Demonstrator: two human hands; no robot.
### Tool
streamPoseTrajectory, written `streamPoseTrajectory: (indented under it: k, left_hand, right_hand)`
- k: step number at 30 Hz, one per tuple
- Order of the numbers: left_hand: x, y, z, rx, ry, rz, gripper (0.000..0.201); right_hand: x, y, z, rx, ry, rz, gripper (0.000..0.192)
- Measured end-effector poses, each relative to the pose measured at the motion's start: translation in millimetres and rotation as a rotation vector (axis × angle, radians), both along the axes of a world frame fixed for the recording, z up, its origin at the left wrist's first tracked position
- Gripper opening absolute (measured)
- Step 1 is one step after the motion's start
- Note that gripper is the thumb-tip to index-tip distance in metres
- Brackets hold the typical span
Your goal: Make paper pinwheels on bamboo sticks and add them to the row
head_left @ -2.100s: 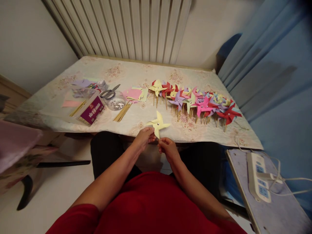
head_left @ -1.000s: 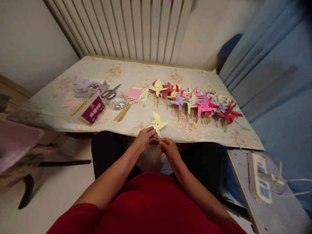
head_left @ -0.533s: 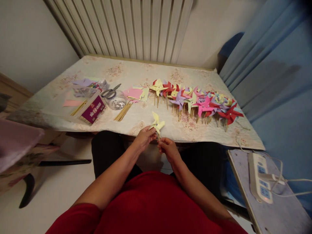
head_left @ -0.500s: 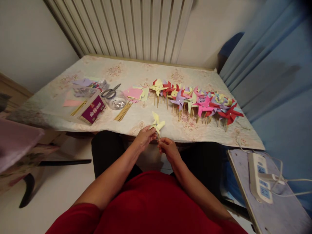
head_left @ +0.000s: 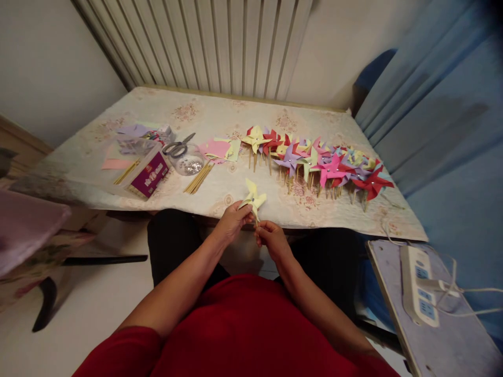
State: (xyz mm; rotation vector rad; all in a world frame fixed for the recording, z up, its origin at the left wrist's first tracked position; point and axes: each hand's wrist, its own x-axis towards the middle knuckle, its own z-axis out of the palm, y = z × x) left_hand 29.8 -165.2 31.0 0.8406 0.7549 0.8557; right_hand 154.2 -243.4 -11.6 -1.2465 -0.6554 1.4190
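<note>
A pale yellow paper pinwheel [head_left: 257, 200] is held over the table's front edge, its blades facing up. My left hand [head_left: 234, 219] is closed on it, thumb and fingers pinching a lower blade. Just below, my right hand [head_left: 270, 235] pinches the pinwheel's thin stick; most of the stick is hidden by the fingers. Beyond my hands to the right stand many finished pinwheels in several colours, among them a pink pinwheel [head_left: 332, 168], a red pinwheel [head_left: 373, 184] and a yellow pinwheel [head_left: 255, 139].
Thin wooden sticks [head_left: 198, 178] lie left of my hands. Behind them are a round clear container [head_left: 189, 163] of small shiny pieces, scissors [head_left: 178, 148] and pink and yellow paper pieces [head_left: 218, 150]. A purple-labelled box [head_left: 149, 175] stands farther left. At right lies a power strip [head_left: 418, 288].
Both hands keep nearly the same place and grip. The left hand and the pinwheel in it have shifted very slightly; nothing was taken up or let go.
</note>
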Motion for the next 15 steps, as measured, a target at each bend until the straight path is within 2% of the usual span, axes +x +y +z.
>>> streamPoseTrajectory:
  k: [15]
  left_hand:
    - [-1.1,0.8,-3.1,-0.039,-0.002,0.034,0.031]
  right_hand:
    - [0.3,-0.3,-1.8,0.024,0.007,-0.002,0.02]
